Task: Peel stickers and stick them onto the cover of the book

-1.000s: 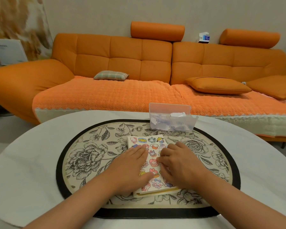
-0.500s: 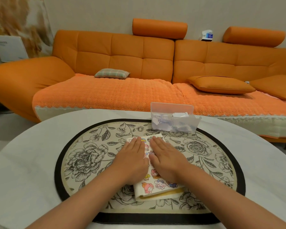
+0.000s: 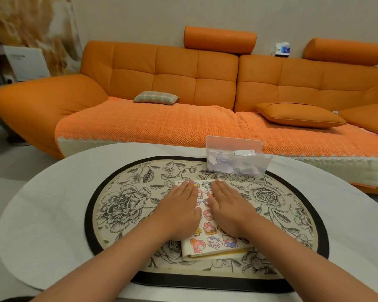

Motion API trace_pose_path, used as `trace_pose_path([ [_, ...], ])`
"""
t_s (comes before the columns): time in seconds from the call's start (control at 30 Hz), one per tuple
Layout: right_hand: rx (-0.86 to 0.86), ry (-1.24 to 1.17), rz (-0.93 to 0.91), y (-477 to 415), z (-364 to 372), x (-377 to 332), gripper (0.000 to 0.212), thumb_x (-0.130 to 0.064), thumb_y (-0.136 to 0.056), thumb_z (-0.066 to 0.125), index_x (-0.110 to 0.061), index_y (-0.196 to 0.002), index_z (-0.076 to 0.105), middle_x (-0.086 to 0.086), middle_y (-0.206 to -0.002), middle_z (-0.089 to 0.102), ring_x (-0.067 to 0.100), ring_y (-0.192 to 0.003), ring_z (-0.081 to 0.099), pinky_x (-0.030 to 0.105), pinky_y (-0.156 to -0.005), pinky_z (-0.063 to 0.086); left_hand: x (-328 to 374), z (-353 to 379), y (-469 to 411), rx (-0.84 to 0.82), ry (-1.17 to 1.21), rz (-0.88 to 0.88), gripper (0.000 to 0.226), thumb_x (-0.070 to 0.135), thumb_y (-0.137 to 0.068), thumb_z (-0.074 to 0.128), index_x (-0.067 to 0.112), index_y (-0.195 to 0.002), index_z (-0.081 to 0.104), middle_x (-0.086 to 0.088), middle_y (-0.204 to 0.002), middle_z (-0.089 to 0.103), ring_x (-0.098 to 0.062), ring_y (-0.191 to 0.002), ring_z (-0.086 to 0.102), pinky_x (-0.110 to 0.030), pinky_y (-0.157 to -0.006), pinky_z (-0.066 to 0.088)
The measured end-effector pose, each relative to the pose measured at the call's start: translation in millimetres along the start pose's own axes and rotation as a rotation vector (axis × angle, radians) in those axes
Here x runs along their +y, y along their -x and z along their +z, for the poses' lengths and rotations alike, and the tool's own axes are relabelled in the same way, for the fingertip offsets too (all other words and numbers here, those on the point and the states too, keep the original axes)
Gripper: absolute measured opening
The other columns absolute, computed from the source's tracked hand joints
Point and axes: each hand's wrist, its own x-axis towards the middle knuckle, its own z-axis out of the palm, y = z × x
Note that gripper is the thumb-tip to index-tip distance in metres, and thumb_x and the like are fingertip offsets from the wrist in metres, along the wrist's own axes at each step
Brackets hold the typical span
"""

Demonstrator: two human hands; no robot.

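Observation:
A cream book (image 3: 207, 247) lies flat on the floral placemat, its cover dotted with several colourful cartoon stickers (image 3: 209, 228). My left hand (image 3: 180, 209) lies flat on the left half of the cover, fingers straight and pointing away from me. My right hand (image 3: 228, 209) presses flat on the right half in the same way. A strip of stickers shows between the two hands. Behind the book stands a clear plastic box (image 3: 236, 159) holding white paper scraps.
The oval floral placemat (image 3: 122, 205) with a black border lies on a white round table (image 3: 42, 214). An orange sofa (image 3: 205, 88) with cushions fills the background beyond the table's far edge.
Both hands have slid forward along the cover and apart, from curled fingers near the middle to flat palms with fingertips near the far edge. More stickers show between and below them.

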Motion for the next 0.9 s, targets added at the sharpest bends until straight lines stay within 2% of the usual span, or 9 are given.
trace_pose_path([
  [0.17, -0.009, -0.005, 0.084, 18.0, -5.0, 8.9, 0.064, -0.044, -0.107, 0.009, -0.012, -0.156, -0.018, 0.005, -0.164, -0.026, 0.014, -0.150, -0.023, 0.032, -0.123, -0.011, 2.3, -1.8, 5.4, 0.060, -0.003, 0.000, 0.065, 0.038, -0.106, 0.015, 0.012, -0.157, -0.015, -0.006, -0.164, -0.024, -0.017, -0.150, -0.027, -0.039, -0.124, -0.012],
  [0.27, 0.095, 0.059, -0.039, 37.3, -7.8, 0.0, 0.061, -0.039, -0.107, 0.009, -0.016, -0.154, -0.022, 0.000, -0.158, -0.033, 0.011, -0.147, -0.029, 0.027, -0.120, -0.016, 13.4, -6.8, 17.9, 0.185, -0.026, 0.024, 0.064, 0.036, -0.106, 0.016, 0.012, -0.158, -0.012, -0.005, -0.165, -0.021, -0.017, -0.151, -0.024, -0.038, -0.124, -0.013],
  [0.37, 0.070, -0.014, -0.193, 60.8, -1.6, -18.8, 0.059, -0.034, -0.108, 0.014, -0.021, -0.157, -0.015, -0.010, -0.157, -0.027, 0.001, -0.146, -0.025, 0.013, -0.111, -0.021, 28.9, -2.7, 37.2, 0.133, -0.012, 0.037, 0.064, 0.037, -0.106, 0.017, 0.011, -0.159, -0.007, -0.004, -0.167, -0.014, -0.016, -0.153, -0.017, -0.038, -0.125, -0.010],
  [0.4, 0.052, -0.007, -0.218, 66.0, 4.5, -21.6, 0.059, -0.034, -0.108, 0.015, -0.021, -0.157, -0.015, -0.009, -0.158, -0.027, 0.000, -0.146, -0.025, 0.013, -0.111, -0.021, 31.4, 0.2, 43.3, 0.104, -0.020, 0.032, 0.064, 0.037, -0.106, 0.017, 0.011, -0.159, -0.006, -0.004, -0.167, -0.014, -0.016, -0.153, -0.017, -0.038, -0.125, -0.009],
  [0.5, 0.029, 0.073, -0.207, 70.4, 19.6, -18.4, 0.060, -0.044, -0.106, 0.008, -0.020, -0.157, -0.015, -0.004, -0.164, -0.023, 0.004, -0.148, -0.026, 0.024, -0.120, -0.016, 28.8, 6.7, 51.8, 0.059, -0.048, 0.025, 0.064, 0.040, -0.106, 0.016, 0.012, -0.159, -0.008, -0.004, -0.166, -0.017, -0.015, -0.152, -0.019, -0.039, -0.125, -0.007],
  [0.6, 0.021, 0.087, -0.180, 76.8, 18.4, -12.2, 0.077, -0.059, -0.090, -0.011, -0.022, -0.158, -0.012, -0.006, -0.164, -0.021, 0.004, -0.148, -0.025, 0.025, -0.121, -0.014, 25.4, 6.7, 53.3, 0.045, -0.056, 0.038, 0.064, 0.043, -0.106, 0.014, 0.013, -0.159, -0.008, -0.003, -0.166, -0.018, -0.013, -0.152, -0.020, -0.039, -0.125, -0.007],
  [0.73, -0.022, 0.093, -0.080, 89.0, 11.2, 7.3, 0.065, -0.054, -0.101, -0.001, -0.023, -0.157, -0.015, -0.007, -0.163, -0.024, 0.005, -0.148, -0.024, 0.029, -0.123, -0.010, 22.1, 8.1, 54.0, 0.022, -0.058, 0.044, 0.065, 0.046, -0.106, 0.013, 0.014, -0.159, -0.008, -0.002, -0.166, -0.017, -0.013, -0.152, -0.020, -0.038, -0.126, -0.005],
  [0.83, -0.030, 0.099, -0.059, 92.4, 8.9, 16.5, 0.087, -0.065, -0.079, -0.019, -0.024, -0.156, -0.018, -0.007, -0.162, -0.027, 0.006, -0.148, -0.026, 0.032, -0.124, -0.009, 21.3, 8.5, 53.2, 0.039, -0.012, 0.059, 0.066, 0.047, -0.106, 0.014, 0.014, -0.159, -0.008, -0.002, -0.166, -0.018, -0.012, -0.152, -0.020, -0.037, -0.126, -0.005],
  [0.9, -0.027, 0.071, -0.056, 92.4, 8.3, 15.5, 0.080, -0.064, -0.087, -0.012, -0.024, -0.156, -0.017, -0.007, -0.162, -0.026, 0.006, -0.148, -0.026, 0.031, -0.124, -0.009, 20.3, 6.7, 54.5, 0.044, 0.014, 0.054, 0.066, 0.047, -0.106, 0.015, 0.015, -0.159, -0.008, -0.001, -0.166, -0.018, -0.011, -0.151, -0.020, -0.034, -0.125, -0.008],
])
